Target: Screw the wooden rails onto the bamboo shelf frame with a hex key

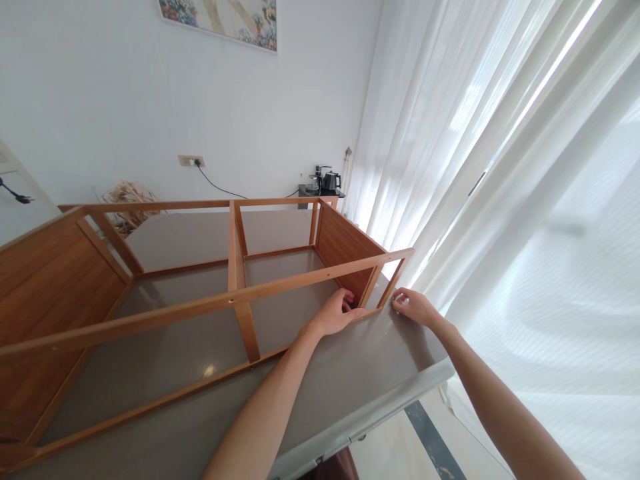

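A wooden frame (280, 283) with open bays and solid end panels lies on a grey tabletop (345, 360). At its near right corner is my left hand (340, 313), closed over the lower rail with the fingers curled inside the frame beside the brown end panel (345, 243). Just outside that corner, my right hand (413, 305) is pinched close to the end post. A tiny light-coloured thing seems to show at its fingertips, too small to name.
White curtains (420, 133) hang close along the right side. Behind the table, a coffee maker and a black kettle (331, 181) stand on a small dark stand. A cord runs from the wall socket (191, 161). Dried straw-like material (131, 197) sits at the back left.
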{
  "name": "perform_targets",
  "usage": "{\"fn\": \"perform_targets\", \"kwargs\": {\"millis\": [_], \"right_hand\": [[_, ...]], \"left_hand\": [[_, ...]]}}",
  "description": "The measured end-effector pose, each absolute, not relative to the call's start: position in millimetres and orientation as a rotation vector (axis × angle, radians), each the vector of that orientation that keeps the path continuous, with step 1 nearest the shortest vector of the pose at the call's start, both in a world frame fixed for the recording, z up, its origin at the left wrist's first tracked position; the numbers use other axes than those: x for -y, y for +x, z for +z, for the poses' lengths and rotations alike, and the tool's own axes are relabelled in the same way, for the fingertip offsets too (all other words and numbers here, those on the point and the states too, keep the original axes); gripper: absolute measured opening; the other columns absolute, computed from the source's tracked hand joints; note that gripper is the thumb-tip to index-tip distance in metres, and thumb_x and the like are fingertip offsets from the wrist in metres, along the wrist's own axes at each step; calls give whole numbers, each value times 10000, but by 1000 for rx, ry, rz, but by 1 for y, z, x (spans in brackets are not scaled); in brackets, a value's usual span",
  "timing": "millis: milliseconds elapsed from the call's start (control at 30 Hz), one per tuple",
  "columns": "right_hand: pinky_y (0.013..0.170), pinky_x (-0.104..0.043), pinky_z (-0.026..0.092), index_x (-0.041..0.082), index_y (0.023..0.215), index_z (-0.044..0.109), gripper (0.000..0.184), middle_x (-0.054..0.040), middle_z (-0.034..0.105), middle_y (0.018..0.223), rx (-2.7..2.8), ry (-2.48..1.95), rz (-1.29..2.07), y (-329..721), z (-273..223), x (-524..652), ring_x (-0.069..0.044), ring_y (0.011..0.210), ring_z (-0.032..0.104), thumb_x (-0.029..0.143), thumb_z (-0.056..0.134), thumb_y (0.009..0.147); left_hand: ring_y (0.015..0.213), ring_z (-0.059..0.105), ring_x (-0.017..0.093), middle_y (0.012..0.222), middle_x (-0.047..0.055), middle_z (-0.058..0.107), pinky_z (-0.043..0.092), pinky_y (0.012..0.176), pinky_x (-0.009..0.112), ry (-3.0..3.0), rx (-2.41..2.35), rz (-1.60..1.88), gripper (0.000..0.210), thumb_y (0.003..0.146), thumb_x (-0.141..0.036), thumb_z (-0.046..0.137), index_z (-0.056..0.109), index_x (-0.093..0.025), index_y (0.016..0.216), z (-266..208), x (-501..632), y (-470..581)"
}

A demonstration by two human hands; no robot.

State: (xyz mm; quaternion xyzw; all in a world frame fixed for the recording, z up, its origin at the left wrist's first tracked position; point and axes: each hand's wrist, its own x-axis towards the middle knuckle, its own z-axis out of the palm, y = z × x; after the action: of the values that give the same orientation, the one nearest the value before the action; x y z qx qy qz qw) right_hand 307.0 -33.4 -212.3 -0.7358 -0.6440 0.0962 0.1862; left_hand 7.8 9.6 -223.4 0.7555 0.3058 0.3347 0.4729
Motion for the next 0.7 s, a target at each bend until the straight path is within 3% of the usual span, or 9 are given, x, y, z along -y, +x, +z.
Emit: {"fn": "perform_targets", "kwargs": {"millis": [333,700], "right_hand": [[697,-276,445,241,858,624,105,0,694,754,1940,-2046,230,300,-208,25,-178,712,636,325,581,812],[752,-290,438,223,913,619,151,-26,684,813,2004,-2010,153,304,-217,29,-189,762,623,329,524,863]], "left_hand": [[831,621,151,1166,95,610,509,779,309,1835,-752,821,490,805,-526,703,541,-173,1103,-223,-10,8],[823,623,143,1179,103,597,509,782,314,1842,-762,812,495,807,-512,711,541,-170,1121,-227,-11,10]]}}
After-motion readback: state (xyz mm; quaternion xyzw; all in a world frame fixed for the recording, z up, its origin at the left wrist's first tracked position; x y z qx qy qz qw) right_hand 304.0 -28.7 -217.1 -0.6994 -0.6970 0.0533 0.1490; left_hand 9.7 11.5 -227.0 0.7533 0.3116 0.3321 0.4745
